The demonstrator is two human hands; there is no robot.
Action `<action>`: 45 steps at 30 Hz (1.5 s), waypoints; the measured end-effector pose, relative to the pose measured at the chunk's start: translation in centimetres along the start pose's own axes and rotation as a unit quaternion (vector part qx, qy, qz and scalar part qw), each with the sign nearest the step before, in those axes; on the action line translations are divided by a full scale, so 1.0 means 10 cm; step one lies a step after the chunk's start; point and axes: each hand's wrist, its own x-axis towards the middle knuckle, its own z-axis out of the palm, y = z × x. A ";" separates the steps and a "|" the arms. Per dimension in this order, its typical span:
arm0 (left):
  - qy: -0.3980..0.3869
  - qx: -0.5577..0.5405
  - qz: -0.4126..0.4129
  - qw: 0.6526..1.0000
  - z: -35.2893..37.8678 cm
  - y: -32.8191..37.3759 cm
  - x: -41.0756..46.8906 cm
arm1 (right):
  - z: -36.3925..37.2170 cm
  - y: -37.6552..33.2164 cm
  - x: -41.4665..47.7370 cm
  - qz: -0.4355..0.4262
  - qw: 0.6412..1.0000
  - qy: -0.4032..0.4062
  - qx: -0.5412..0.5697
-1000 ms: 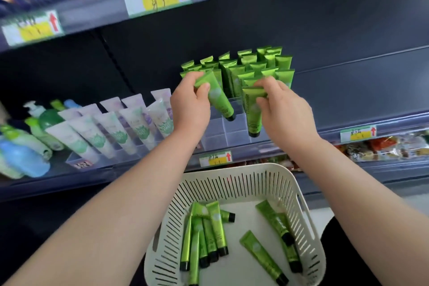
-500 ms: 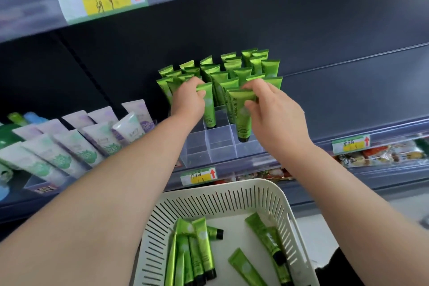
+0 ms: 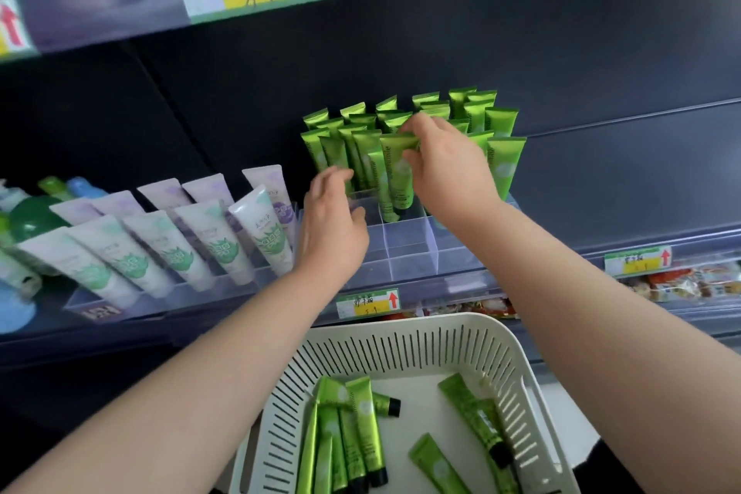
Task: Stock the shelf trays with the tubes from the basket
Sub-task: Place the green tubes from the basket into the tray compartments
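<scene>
Fingers of the right hand [image 3: 449,168] pinch a green plastic tube [image 3: 399,172] upright in the clear divided shelf tray [image 3: 409,249] — left hand [image 3: 333,229] open, empty; other tubes lie in the white slotted basket [image 3: 401,345].

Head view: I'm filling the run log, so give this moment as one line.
phase: placing | right hand: lowering green tube into clear tray | left hand: empty, open | basket: tubes left
</scene>
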 end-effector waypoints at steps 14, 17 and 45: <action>-0.102 0.069 0.046 0.991 -0.13 -0.11 -0.16 | 0.29 0.02 0.09 0.033 0.980 -0.086 -0.175; -0.109 0.067 0.052 0.990 -0.11 -0.11 -0.20 | 0.28 0.02 0.04 -0.003 0.988 -0.030 -0.148; -0.341 0.095 -0.099 0.930 0.93 -1.14 -2.32 | 1.44 0.49 -2.87 0.111 0.827 -0.543 -0.094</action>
